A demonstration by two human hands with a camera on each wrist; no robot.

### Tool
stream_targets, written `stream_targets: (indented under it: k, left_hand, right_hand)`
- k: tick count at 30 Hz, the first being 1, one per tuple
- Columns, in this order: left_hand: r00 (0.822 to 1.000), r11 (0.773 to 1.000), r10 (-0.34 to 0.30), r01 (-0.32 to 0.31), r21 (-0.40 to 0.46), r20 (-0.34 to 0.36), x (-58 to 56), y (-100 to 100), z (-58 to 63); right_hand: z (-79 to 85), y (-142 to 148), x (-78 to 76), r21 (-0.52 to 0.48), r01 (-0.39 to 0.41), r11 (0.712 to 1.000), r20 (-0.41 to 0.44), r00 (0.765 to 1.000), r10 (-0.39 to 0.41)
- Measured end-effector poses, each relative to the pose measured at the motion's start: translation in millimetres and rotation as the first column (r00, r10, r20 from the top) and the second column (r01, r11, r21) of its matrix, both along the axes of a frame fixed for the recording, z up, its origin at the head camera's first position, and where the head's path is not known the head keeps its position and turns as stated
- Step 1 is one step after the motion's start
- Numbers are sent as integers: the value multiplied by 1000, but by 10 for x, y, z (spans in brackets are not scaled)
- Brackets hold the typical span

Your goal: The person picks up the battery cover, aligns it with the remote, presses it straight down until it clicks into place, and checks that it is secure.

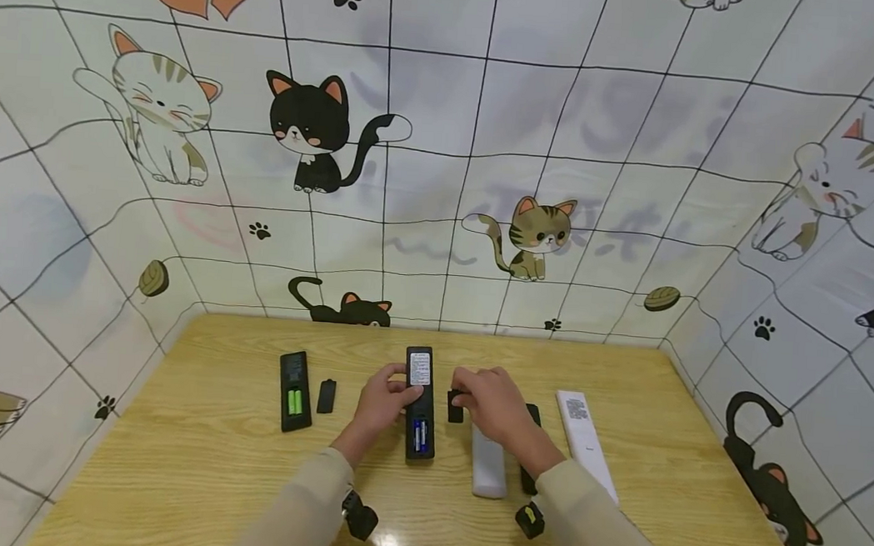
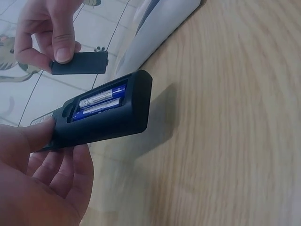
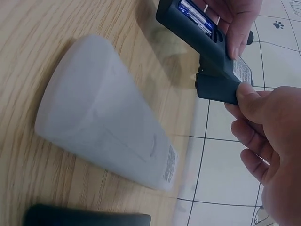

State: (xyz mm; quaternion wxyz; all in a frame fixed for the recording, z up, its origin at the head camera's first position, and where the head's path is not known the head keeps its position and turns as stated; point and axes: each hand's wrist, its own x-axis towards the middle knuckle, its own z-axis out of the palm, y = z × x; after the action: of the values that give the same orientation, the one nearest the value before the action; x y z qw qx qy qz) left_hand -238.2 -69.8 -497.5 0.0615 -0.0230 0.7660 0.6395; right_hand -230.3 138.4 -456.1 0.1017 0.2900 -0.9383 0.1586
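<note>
My left hand (image 1: 384,399) holds a black remote control (image 1: 420,401) with its back facing up, thumb across the casing and fingers underneath. Its battery compartment is uncovered, and two blue-and-white batteries (image 2: 99,103) lie side by side inside. To the right of the remote, my right hand (image 1: 495,402) pinches a black battery cover (image 2: 84,63) between thumb and fingers. In the left wrist view a gap shows between the cover and the remote. A white label (image 1: 419,368) sits on the upper part of the remote's back.
On the left of the wooden table lie another black remote (image 1: 295,390) with green batteries exposed and a small black cover (image 1: 327,396). A pale grey remote (image 3: 103,113), a partly hidden black one (image 1: 529,476) and a white one (image 1: 584,441) lie at right. Cat-printed cloth (image 1: 442,181) surrounds the table.
</note>
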Motion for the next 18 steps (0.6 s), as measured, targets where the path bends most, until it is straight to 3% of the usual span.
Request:
stream_targets:
  k: [18]
  left_hand:
    - [997,997,-78,78,16,27,99,167,-112]
  right_hand:
    - [15,144,111,2,6,1000,-21,1000,-6]
